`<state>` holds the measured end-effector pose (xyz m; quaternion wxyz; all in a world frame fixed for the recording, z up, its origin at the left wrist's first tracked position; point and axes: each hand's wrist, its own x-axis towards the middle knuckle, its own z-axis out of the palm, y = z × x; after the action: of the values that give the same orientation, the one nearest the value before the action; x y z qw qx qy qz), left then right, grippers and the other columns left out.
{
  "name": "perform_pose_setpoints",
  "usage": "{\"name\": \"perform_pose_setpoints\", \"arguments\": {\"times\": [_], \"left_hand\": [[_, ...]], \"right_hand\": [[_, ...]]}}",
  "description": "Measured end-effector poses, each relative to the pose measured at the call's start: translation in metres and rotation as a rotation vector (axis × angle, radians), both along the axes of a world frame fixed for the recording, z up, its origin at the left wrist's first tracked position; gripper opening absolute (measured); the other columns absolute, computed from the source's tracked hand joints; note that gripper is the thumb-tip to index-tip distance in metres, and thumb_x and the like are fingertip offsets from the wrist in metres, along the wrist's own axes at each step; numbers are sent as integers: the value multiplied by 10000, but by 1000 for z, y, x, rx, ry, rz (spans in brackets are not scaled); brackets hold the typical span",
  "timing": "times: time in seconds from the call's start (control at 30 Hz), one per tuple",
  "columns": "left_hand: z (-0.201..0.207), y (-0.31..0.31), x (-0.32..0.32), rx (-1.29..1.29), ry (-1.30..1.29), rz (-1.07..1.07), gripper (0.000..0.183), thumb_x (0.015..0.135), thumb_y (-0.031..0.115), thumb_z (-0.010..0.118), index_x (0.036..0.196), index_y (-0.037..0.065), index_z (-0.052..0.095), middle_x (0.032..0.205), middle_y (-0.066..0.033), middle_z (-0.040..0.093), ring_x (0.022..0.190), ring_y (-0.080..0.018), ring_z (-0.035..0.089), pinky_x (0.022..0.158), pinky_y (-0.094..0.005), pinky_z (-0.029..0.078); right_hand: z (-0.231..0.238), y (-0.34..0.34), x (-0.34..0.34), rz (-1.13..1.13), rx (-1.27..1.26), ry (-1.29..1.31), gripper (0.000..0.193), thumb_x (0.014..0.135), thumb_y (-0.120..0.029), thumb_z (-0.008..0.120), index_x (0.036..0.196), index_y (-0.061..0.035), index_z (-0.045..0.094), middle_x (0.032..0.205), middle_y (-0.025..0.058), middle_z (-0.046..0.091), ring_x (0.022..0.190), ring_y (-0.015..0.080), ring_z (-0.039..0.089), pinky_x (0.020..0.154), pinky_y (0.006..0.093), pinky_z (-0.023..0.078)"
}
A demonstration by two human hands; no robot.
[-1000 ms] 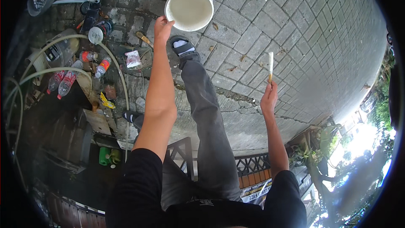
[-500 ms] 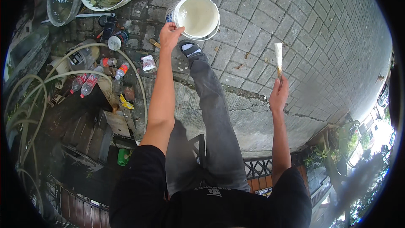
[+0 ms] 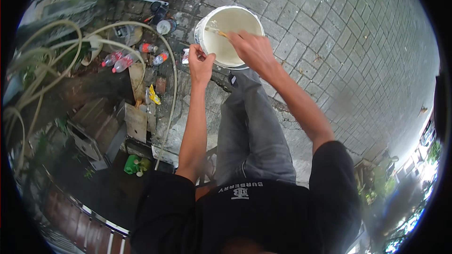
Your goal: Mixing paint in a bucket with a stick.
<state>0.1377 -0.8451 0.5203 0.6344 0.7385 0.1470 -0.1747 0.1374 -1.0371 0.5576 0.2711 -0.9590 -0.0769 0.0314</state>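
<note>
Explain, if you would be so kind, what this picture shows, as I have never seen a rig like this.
There is no machine here: a person is working with two bare hands. The camera is worn on the head and looks down, so the forearms rise from below, and its wide fisheye lens bends straight edges. The right hand holds a brush over the opening of a white bucket with pale contents. The left hand is at the bucket's near left rim; how firmly it grips is hard to tell. The bucket stands on grey paving. To the left lie plastic bottles and a pale hose.
</note>
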Motion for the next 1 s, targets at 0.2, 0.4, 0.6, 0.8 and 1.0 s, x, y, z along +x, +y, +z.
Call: {"name": "perform_pose_setpoints", "arguments": {"times": [0.2,0.4,0.6,0.8,1.0], "left_hand": [[86,39,-67,1,-251,162,194,686,35,558,819,39,416,698,-1,381,628,-89,357,557,-257,344],[149,56,-125,116,-396,261,198,687,56,566,816,33,417,670,-11,372,608,-100,357,533,-273,333],[199,56,-176,-56,-373,206,157,704,-2,495,821,56,407,769,18,358,690,-74,325,605,-248,314],[235,61,-220,15,-409,323,158,684,37,527,781,51,403,714,-1,336,644,-104,322,572,-276,297],[248,83,-268,-34,-518,501,208,678,79,567,735,49,369,637,-5,314,560,-116,300,507,-289,282]], "right_hand": [[65,48,6,373,-408,215,131,809,-105,568,865,-66,679,829,122,683,747,267,694,574,382,537],[134,75,-71,483,-214,314,115,767,-94,576,779,-42,678,789,166,676,722,341,671,563,437,521],[201,96,-92,301,-316,93,142,808,-139,582,863,-62,688,852,169,679,814,337,670,657,450,525],[241,104,-150,533,-376,324,138,780,-76,575,835,-80,702,821,158,679,789,336,670,629,418,529],[267,131,-191,450,-533,223,132,766,-109,589,827,-71,699,812,166,676,818,362,658,673,448,528]]}}
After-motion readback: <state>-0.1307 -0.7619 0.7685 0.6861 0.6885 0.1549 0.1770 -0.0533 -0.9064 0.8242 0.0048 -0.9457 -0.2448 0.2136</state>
